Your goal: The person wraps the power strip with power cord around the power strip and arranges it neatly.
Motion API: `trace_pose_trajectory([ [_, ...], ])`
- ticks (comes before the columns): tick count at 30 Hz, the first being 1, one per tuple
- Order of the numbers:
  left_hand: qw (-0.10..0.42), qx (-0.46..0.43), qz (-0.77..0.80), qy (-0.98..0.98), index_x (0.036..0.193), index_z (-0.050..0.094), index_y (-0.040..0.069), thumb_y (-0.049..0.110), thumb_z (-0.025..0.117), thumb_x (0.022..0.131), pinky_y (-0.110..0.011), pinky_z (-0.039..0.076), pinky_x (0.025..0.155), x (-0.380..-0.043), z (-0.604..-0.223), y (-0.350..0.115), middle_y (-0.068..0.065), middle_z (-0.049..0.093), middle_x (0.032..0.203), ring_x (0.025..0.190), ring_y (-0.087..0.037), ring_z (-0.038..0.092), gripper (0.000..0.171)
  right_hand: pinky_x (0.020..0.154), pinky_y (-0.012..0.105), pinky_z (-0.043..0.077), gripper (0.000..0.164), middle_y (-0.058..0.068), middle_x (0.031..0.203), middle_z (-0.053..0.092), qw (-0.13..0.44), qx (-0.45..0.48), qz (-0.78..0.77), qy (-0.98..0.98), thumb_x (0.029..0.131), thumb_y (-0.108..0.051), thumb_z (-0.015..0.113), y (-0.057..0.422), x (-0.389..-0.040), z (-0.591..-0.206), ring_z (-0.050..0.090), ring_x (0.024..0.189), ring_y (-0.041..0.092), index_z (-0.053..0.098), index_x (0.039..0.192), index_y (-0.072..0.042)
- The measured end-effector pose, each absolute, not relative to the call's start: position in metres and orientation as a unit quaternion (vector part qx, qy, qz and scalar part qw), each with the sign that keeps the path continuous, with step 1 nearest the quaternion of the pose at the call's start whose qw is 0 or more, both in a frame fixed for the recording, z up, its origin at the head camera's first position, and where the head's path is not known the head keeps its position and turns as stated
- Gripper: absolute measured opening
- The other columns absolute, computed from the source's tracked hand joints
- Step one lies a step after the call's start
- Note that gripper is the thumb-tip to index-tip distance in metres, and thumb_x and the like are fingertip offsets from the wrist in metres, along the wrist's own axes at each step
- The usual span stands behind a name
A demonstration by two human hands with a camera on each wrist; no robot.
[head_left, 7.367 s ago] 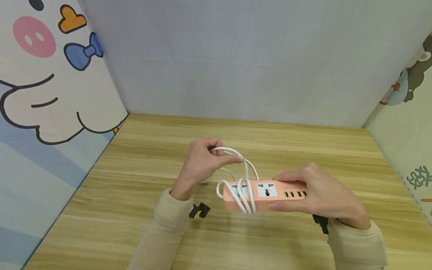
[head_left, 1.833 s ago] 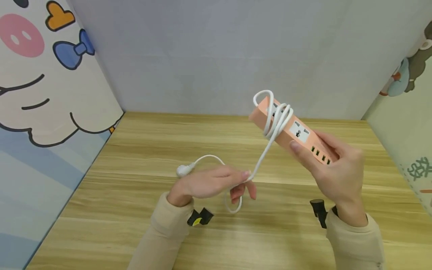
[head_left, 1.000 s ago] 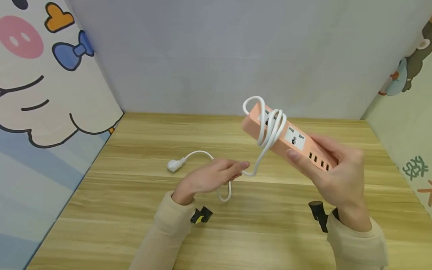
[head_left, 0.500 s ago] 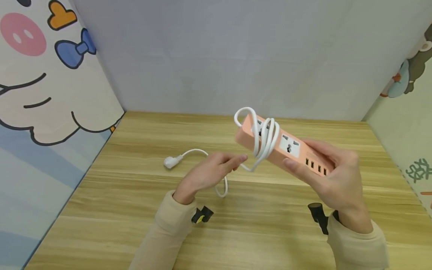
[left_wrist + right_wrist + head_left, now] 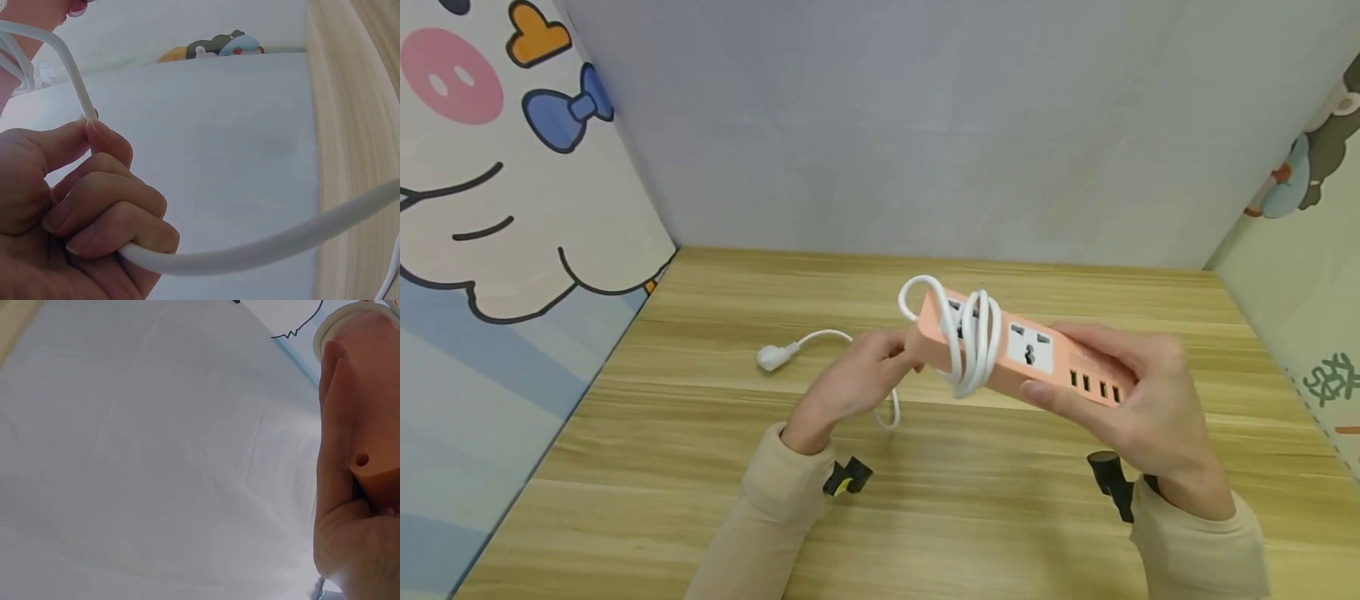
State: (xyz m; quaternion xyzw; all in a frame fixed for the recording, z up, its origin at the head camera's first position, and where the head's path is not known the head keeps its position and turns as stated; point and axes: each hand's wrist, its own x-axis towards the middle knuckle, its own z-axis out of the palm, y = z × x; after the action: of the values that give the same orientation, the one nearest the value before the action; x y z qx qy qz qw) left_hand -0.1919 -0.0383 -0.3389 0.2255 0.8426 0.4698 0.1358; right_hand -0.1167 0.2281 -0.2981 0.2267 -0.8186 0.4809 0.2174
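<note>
My right hand [image 5: 1150, 400] grips the USB end of a peach-coloured power strip [image 5: 1060, 358], held tilted above the table with its sockets facing up. Several turns of its white cord [image 5: 973, 346] are wound round the far end, over one socket. In the left wrist view, my left hand [image 5: 106, 200] pinches the cord between thumb and forefinger, the other fingers curled round it. In the head view those fingertips are partly hidden behind the strip's left end. The rest of the cord hangs below the left hand and runs to a white plug [image 5: 772, 357] on the left.
The wooden table [image 5: 1000, 517] spreads beneath both hands. A pale wall [image 5: 925, 133] stands behind it, with cartoon-printed panels [image 5: 490, 208] at the sides. Black wrist mounts [image 5: 848, 477] stick out near both cuffs.
The right hand has lowered the strip and moved it left and nearer level, toward the left hand. More cord is wound on the strip, the free length is shorter, and the plug has slid left.
</note>
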Motion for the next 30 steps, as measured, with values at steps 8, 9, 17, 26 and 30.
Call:
trace_pose_trajectory([
  [8, 0.120, 0.213, 0.480, 0.842, 0.093, 0.066, 0.007, 0.021, 0.049, 0.106, -0.027, 0.031, 0.055, -0.1924, -0.3377, -0.0408, 0.002, 0.037, 0.064, 0.057, -0.013, 0.034, 0.026, 0.054, 0.022, 0.043, 0.052, -0.008, 0.088, 0.075, 0.174, 0.242, 0.474, -0.828, 0.064, 0.004, 0.090, 0.2283, -0.1138, -0.2957, 0.055, 0.057, 0.009, 0.077, 0.111, -0.015],
  [9, 0.117, 0.212, 0.482, 0.842, 0.094, 0.066, 0.008, 0.020, 0.049, 0.106, -0.027, 0.032, 0.057, -0.1921, -0.3376, -0.0413, 0.001, 0.038, 0.066, 0.059, -0.013, 0.035, 0.024, 0.055, 0.022, 0.043, 0.052, -0.008, 0.088, 0.075, 0.166, 0.237, 0.471, -0.833, 0.065, 0.002, 0.091, 0.2286, -0.1130, -0.2949, 0.056, 0.058, 0.009, 0.077, 0.111, -0.017],
  [17, 0.094, 0.236, 0.495, 0.831, 0.105, 0.074, 0.007, 0.021, 0.054, 0.106, -0.029, 0.046, 0.074, -0.1899, -0.3386, -0.0447, -0.006, 0.066, 0.088, 0.078, -0.013, 0.054, 0.024, 0.054, 0.021, 0.045, 0.048, -0.005, 0.085, 0.074, 0.123, 0.270, 0.438, -0.848, 0.067, -0.006, 0.093, 0.2313, -0.1133, -0.2968, 0.057, 0.058, 0.008, 0.077, 0.110, -0.020],
  [26, 0.130, 0.198, 0.517, 0.822, 0.075, 0.059, 0.014, 0.046, 0.059, 0.101, -0.027, 0.033, 0.054, -0.1850, -0.3327, -0.0464, 0.004, 0.039, 0.061, 0.057, -0.014, 0.036, 0.042, 0.058, 0.018, 0.046, 0.052, -0.007, 0.086, 0.074, 0.103, 0.311, 0.398, -0.857, 0.064, -0.013, 0.096, 0.2359, -0.1165, -0.3022, 0.058, 0.062, 0.004, 0.077, 0.112, -0.015],
  [30, 0.130, 0.206, 0.522, 0.818, 0.075, 0.060, 0.014, 0.044, 0.059, 0.102, -0.027, 0.035, 0.054, -0.1840, -0.3309, -0.0479, 0.004, 0.041, 0.059, 0.055, -0.014, 0.036, 0.040, 0.059, 0.019, 0.047, 0.053, -0.005, 0.089, 0.074, 0.070, 0.312, 0.386, -0.865, 0.067, -0.020, 0.095, 0.2356, -0.1175, -0.3031, 0.059, 0.065, 0.003, 0.076, 0.115, -0.013],
])
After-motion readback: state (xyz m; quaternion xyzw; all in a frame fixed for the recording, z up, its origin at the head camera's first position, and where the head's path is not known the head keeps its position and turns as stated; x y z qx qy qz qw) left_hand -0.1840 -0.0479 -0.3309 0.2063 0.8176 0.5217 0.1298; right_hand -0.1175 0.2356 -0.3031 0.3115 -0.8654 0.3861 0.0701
